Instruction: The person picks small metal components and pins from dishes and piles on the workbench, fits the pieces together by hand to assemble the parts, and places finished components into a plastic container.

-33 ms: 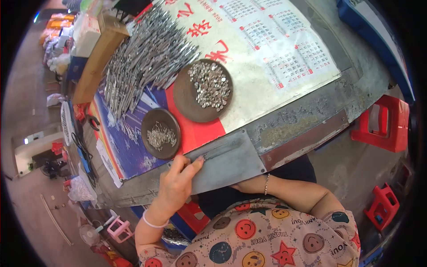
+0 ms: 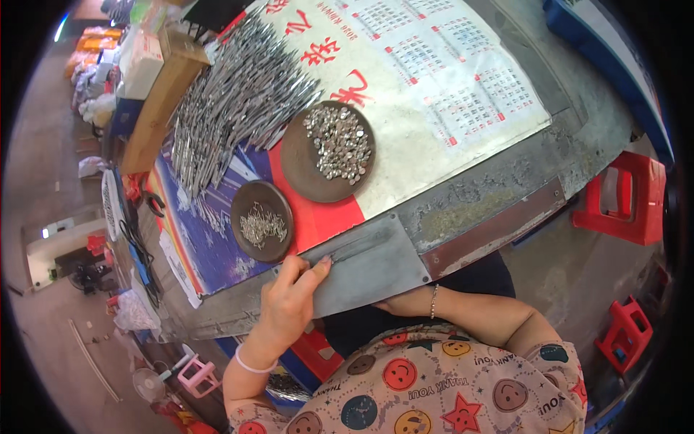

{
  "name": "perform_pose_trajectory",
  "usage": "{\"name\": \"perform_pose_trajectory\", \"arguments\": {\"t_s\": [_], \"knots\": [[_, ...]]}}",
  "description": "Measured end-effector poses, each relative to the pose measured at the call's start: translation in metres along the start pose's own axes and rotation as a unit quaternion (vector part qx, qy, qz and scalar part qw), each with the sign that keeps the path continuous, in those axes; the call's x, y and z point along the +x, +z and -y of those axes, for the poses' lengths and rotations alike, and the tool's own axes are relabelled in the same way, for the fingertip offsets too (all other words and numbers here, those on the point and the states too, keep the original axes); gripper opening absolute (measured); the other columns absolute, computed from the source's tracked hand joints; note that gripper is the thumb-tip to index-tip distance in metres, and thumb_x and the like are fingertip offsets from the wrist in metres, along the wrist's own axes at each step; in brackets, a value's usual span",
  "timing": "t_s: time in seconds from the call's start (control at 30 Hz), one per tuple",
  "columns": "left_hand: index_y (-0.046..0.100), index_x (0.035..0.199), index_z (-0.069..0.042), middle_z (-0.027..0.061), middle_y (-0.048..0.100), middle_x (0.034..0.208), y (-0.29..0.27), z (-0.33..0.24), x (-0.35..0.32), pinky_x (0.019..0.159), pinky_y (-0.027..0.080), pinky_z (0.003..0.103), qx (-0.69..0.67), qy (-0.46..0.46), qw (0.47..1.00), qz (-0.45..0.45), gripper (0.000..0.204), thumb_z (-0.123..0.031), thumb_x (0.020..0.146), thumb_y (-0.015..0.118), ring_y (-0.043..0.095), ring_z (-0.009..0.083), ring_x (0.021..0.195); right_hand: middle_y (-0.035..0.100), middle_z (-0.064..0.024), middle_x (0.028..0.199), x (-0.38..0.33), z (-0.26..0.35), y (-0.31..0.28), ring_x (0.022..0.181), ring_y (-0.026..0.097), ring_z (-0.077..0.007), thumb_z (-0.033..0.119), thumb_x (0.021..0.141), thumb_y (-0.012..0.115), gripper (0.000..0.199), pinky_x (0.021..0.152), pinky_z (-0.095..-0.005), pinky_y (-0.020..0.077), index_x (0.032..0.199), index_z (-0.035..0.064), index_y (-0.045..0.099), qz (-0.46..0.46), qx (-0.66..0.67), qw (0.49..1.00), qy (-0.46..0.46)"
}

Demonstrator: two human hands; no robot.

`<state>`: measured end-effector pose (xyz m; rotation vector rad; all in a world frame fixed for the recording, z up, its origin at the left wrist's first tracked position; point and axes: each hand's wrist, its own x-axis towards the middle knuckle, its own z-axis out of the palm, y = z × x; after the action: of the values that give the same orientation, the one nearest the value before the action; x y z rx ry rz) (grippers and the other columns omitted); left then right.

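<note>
Fingers of the left hand are curled at the grey metal plate, lower centre, their grip indiscernible; the right hand's are hidden. The small bowl could be tipped by a knuckle's nudge.

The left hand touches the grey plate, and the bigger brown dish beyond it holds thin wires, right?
No: the head view shows the bigger brown dish holding roundish silvery pieces. The left hand does touch the grey plate.

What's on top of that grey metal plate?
The left hand rests at one end of the grey metal plate; a dark streak marks it. Whatever the hand covers can't be seen.
</note>
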<state>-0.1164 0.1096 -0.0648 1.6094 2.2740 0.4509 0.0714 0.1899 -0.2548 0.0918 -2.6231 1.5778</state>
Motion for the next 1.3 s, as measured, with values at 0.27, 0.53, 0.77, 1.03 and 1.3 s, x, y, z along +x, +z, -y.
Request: {"name": "perform_pose_trajectory", "arguments": {"t_s": [0.27,0.53,0.77,1.03,1.3], "knots": [[0.062,0.108,-0.008,0.0090,0.048,0.084,0.010,-0.026,0.054,0.051,0.046,0.038,-0.016,0.086,0.996,0.017,0.032,0.000,0.077,0.058,0.059,0.0272,0.063,0.052,-0.0244,0.123,0.005,0.015,-0.011,0.116,0.048,-0.0408,0.022,0.079,0.065,0.053,0.101,-0.0464,0.0363,0.125,0.0001,0.050,0.062,-0.013,0.998,0.011],[0.061,0.111,-0.010,0.0096,0.050,0.084,0.000,0.004,0.009,0.052,0.047,0.040,-0.008,0.063,0.998,0.004,0.035,0.001,0.079,0.056,0.060,0.0300,0.064,0.059,-0.0207,0.111,0.006,-0.007,0.004,0.106,0.054,-0.0404,0.022,0.078,0.063,0.040,0.093,-0.0471,0.0412,0.111,0.0011,0.059,-0.017,-0.084,0.996,-0.004],[0.060,0.115,-0.003,0.0138,0.057,0.088,0.007,-0.012,-0.039,0.060,0.048,0.033,-0.169,-0.008,0.981,-0.100,0.033,0.005,0.083,0.060,0.059,0.0299,0.065,0.063,-0.0182,0.091,0.011,0.056,-0.051,0.084,0.061,-0.0389,0.027,0.090,0.060,0.027,0.074,-0.0433,0.0491,0.098,0.0017,0.056,0.262,0.063,0.959,0.086],[0.042,0.134,-0.003,0.0075,0.059,0.087,0.029,-0.055,-0.107,0.051,0.035,0.015,-0.656,-0.136,0.730,-0.135,0.036,-0.009,0.099,0.048,0.044,0.0045,0.057,0.058,-0.0126,0.078,0.015,0.142,-0.100,0.068,0.060,-0.0277,0.013,0.088,0.063,0.014,0.060,-0.0330,0.0478,0.090,-0.0001,0.058,-0.004,0.196,0.981,0.006],[0.043,0.130,-0.004,0.0009,0.054,0.089,0.064,-0.088,-0.115,0.055,0.033,0.015,-0.709,-0.091,0.657,-0.239,0.032,-0.004,0.098,0.046,0.044,0.0024,0.069,0.057,-0.0128,0.076,0.032,0.158,-0.078,0.060,0.058,-0.0279,0.007,0.080,0.068,0.015,0.053,-0.0316,0.0458,0.088,0.0000,0.057,-0.150,0.075,0.983,-0.074]]}}
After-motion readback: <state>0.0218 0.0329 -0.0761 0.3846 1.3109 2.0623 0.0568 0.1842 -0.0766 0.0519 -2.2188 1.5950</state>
